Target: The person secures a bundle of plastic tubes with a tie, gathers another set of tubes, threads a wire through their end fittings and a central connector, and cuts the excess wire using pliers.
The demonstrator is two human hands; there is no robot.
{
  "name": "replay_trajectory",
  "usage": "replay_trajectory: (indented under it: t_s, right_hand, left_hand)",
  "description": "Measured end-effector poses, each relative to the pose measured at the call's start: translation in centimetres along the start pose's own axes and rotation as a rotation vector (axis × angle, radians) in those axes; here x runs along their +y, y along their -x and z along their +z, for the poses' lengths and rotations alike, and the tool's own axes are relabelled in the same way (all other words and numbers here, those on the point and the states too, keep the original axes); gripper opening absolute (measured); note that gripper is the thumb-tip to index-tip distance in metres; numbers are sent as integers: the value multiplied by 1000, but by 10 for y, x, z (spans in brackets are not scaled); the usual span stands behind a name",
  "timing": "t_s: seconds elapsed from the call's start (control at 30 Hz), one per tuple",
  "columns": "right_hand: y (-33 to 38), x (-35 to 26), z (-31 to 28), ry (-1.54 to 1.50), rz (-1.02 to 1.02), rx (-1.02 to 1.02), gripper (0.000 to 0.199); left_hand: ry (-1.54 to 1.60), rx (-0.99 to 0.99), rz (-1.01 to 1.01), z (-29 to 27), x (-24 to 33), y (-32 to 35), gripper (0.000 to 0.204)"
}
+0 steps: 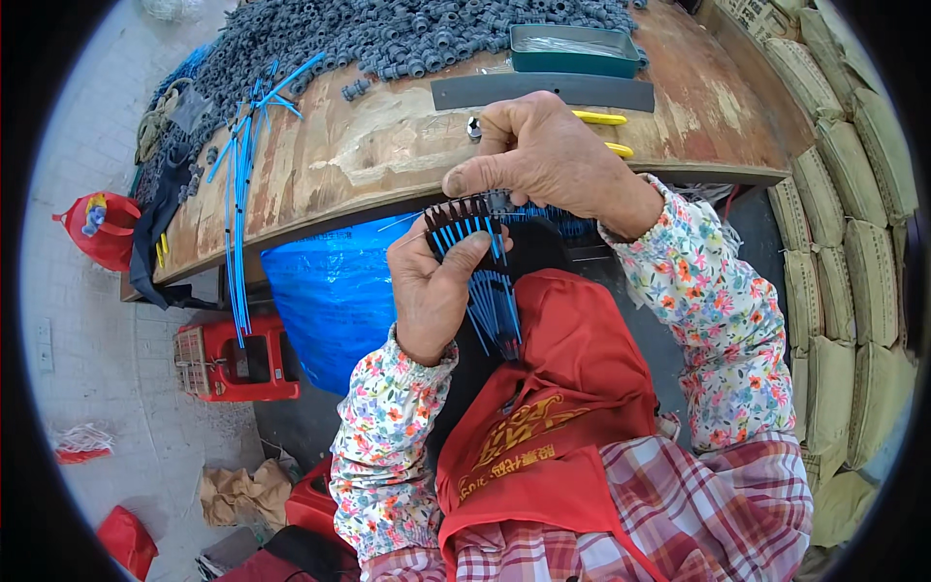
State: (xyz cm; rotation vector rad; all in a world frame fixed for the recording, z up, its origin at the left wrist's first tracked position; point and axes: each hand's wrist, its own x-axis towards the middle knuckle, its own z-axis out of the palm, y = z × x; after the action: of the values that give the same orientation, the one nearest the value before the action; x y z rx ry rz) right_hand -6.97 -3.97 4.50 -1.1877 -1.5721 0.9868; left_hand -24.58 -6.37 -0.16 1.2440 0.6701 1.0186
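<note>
My left hand (432, 291) is wrapped round a fanned row of thin blue rods (482, 281) with dark brown upper ends, its thumb pressed across them. Just above those ends is my right hand (558, 160), fingers curled and thumb pointing left. Whatever the right fingertips pinch is hidden or too small to name. A small dark grey piece (498, 201) shows beside the rods' upper ends. Behind the right hand, yellow-handled pliers (601, 117) appear at the table; I cannot tell whether the hand touches them.
Grey plastic fittings (407, 39) are heaped along the back of the wooden table (378, 145). A green tray (574, 50) of thin clear strips sits by a flat grey bar (543, 92). Blue rods (240, 213) hang over the left edge. Stacked sacks (839, 155) and a red stool (238, 359) flank me.
</note>
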Motion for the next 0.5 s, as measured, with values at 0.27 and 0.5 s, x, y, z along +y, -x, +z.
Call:
replay_trajectory:
  t_s: [0.27, 0.5]
  right_hand:
    - [5, -6, -3, 16, 48, -22, 47]
    - [13, -5, 0, -56, -16, -57, 38]
  left_hand:
    - [66, -66, 13, 1, 6, -8, 39]
    - [118, 12, -98, -9, 11, -5, 43]
